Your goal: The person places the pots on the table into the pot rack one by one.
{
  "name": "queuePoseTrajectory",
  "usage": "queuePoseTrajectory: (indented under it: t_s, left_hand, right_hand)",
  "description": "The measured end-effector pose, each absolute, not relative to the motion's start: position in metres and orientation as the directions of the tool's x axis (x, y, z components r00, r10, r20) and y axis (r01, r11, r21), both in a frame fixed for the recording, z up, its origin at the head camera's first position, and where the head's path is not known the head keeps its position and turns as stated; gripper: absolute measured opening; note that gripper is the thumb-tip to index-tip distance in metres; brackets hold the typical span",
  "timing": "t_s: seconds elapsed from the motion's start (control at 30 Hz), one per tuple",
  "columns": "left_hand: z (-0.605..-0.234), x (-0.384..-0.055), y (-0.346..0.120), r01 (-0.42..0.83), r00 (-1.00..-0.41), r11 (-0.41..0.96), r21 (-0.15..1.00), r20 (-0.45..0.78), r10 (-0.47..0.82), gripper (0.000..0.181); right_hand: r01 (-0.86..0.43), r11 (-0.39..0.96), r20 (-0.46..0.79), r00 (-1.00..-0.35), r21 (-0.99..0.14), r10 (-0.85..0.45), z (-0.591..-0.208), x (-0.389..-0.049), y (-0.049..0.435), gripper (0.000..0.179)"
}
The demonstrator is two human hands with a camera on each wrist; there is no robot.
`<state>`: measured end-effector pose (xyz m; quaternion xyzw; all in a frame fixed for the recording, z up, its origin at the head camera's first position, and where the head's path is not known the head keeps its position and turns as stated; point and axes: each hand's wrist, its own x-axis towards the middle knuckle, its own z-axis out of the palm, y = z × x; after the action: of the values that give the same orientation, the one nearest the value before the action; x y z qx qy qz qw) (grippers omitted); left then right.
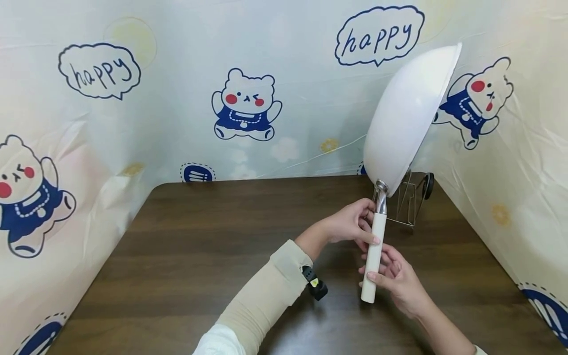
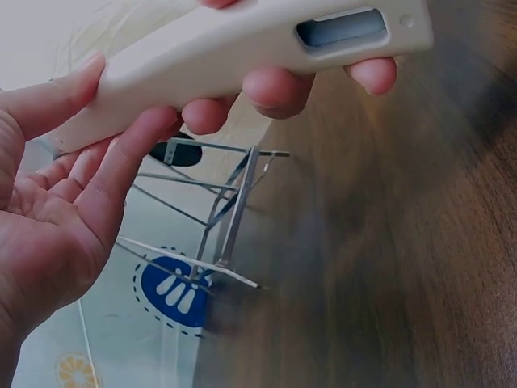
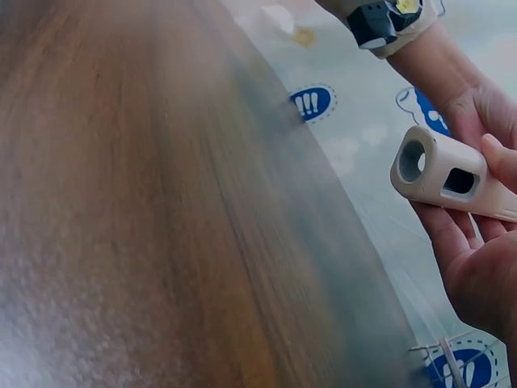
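A white frying pan (image 1: pixel 408 113) with a deep bowl is held up on its side, the rounded underside turned left and the rim to the right. Its pale handle (image 1: pixel 374 256) points down toward the person and joins the bowl by a metal neck. My left hand (image 1: pixel 348 224) grips the upper handle just below that neck, thumb across the front. Lower down, my right hand (image 1: pixel 401 283) holds the handle near its end, with fingers behind and thumb in front. An oblong slot and a hollow end show on the handle (image 3: pixel 440 174) in the right wrist view.
A wire rack (image 1: pixel 406 204) with a black round part (image 1: pixel 428 186) stands behind the pan at the table's back right. The dark wooden table (image 1: pixel 213 236) stretches to the left. Printed cloth (image 1: pixel 177 98) with bears hangs around its back and sides.
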<state>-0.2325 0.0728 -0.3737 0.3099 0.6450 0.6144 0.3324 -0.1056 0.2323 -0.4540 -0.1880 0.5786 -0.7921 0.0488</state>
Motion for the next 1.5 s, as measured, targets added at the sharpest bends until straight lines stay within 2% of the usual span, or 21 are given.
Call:
queuePoseTrajectory:
  t_s: [0.33,0.57,0.8,1.27,1.5]
  left_hand:
    - [-0.378,-0.232,0.083,0.037,-0.599,0.06,0.998,-0.026,0.801,0.062]
    - [-0.381,-0.228,0.095,0.07,-0.601,0.098,0.993,-0.037,0.799,0.06]
    - [-0.387,-0.23,0.103,0.061,-0.601,0.13,0.99,-0.067,0.797,0.059]
    - [-0.399,-0.236,0.113,0.02,-0.652,0.215,0.976,-0.15,0.743,0.06]
    - [-0.409,-0.242,0.112,-0.014,-0.672,0.276,0.961,-0.213,0.709,0.057]
  right_hand:
    - [-0.169,-0.399,0.31,-0.895,-0.901,-0.32,-0.459,-0.107,0.241,0.059]
    - [-0.161,-0.404,0.309,-0.89,-0.901,-0.335,-0.466,-0.105,0.25,0.06]
    - [-0.125,-0.348,0.244,-0.915,-0.929,-0.321,-0.468,-0.105,0.255,0.056]
    - [-0.041,-0.21,0.094,-0.963,-0.977,-0.254,-0.476,-0.115,0.254,0.054]
    - [0.042,-0.213,0.008,-0.973,-0.976,-0.229,-0.479,-0.12,0.246,0.051]
